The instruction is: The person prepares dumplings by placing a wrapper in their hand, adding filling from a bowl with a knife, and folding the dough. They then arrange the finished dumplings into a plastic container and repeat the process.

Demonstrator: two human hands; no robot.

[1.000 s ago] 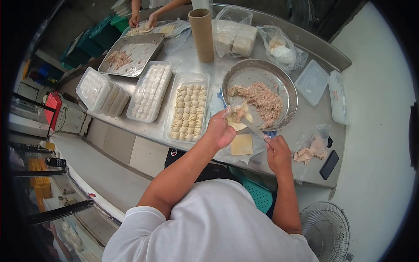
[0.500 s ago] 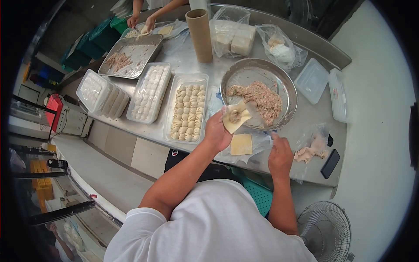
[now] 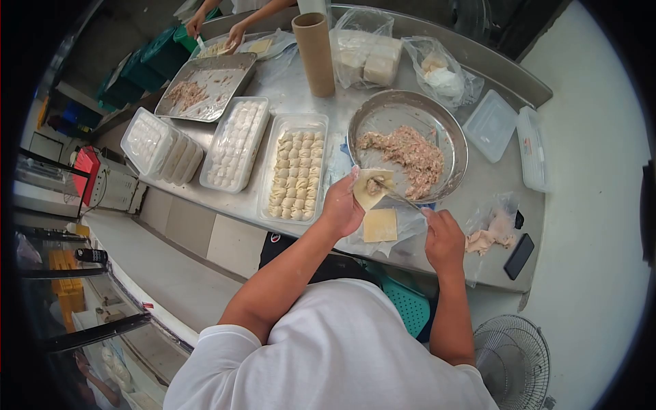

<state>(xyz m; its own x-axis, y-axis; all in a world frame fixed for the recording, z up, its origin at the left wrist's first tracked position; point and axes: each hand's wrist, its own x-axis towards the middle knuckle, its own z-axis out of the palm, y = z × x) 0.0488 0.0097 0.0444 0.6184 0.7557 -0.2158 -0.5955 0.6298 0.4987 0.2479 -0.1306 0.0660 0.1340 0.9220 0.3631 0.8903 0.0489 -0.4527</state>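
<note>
My left hand (image 3: 343,208) holds a square dough wrapper (image 3: 369,196) with a lump of meat filling (image 3: 375,184) on it, beside the near left rim of the metal bowl. In my right hand (image 3: 444,239) is a thin metal spreader (image 3: 403,198), its tip touching the filling. Ground meat (image 3: 413,154) lies in the round metal bowl (image 3: 454,130). Another square wrapper (image 3: 380,225) lies flat on plastic just below my left hand. Left of the bowl, a clear box (image 3: 264,198) holds rows of pleated dumplings (image 3: 295,174).
Lidded boxes (image 3: 234,143) and a meat tray (image 3: 236,85) stand left. A cardboard tube (image 3: 314,58) stands upright behind. Bagged blocks (image 3: 379,61), empty containers (image 3: 490,126) and a phone (image 3: 518,257) lie right. A co-worker's hands (image 3: 236,34) are at the far left.
My right hand has shifted slightly right, and the spreader's tip now rests on the filling. The wrapper in my left hand is tilted differently. The co-worker's hands have moved apart.
</note>
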